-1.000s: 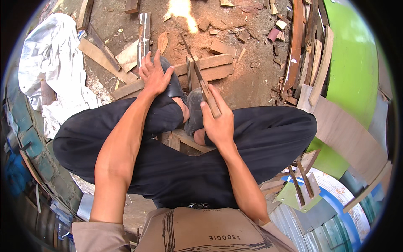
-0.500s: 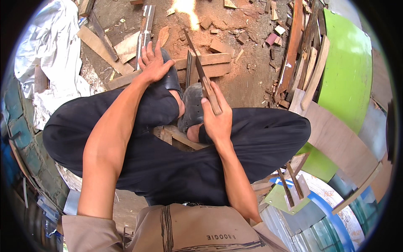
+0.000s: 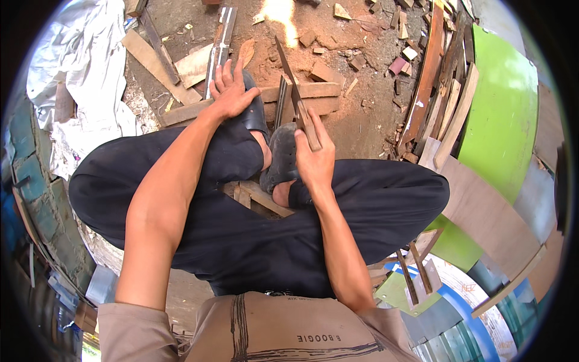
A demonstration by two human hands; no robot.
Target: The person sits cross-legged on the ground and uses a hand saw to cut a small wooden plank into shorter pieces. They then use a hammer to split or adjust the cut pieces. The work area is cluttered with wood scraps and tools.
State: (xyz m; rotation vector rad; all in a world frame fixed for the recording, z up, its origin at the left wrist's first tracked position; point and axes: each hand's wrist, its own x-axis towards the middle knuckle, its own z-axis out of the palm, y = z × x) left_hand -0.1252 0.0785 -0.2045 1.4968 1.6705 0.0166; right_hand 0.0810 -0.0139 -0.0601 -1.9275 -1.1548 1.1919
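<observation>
My right hand (image 3: 316, 151) is closed round the wooden handle of a handsaw (image 3: 291, 81), whose dark blade points away from me and stands nearly edge-on. The blade crosses over a block of wood (image 3: 316, 90), beside an upright dark-edged piece (image 3: 281, 99). Whether its teeth touch wood cannot be made out. My left hand (image 3: 234, 93) lies with fingers spread over the dark shoe (image 3: 256, 114) on my left foot and the end of a plank (image 3: 187, 113). My other shoe (image 3: 281, 148) rests close by the wood.
Offcuts and reddish sawdust (image 3: 265, 60) cover the ground ahead. Loose boards (image 3: 158, 66) and a white cloth (image 3: 78, 60) lie at left. On the right are long wood strips (image 3: 422, 84), a green panel (image 3: 497, 102) and a curved plywood sheet (image 3: 494, 211).
My right hand and the saw have moved slightly forward, away from me. The whole view has shifted a little. My left hand keeps its place.
</observation>
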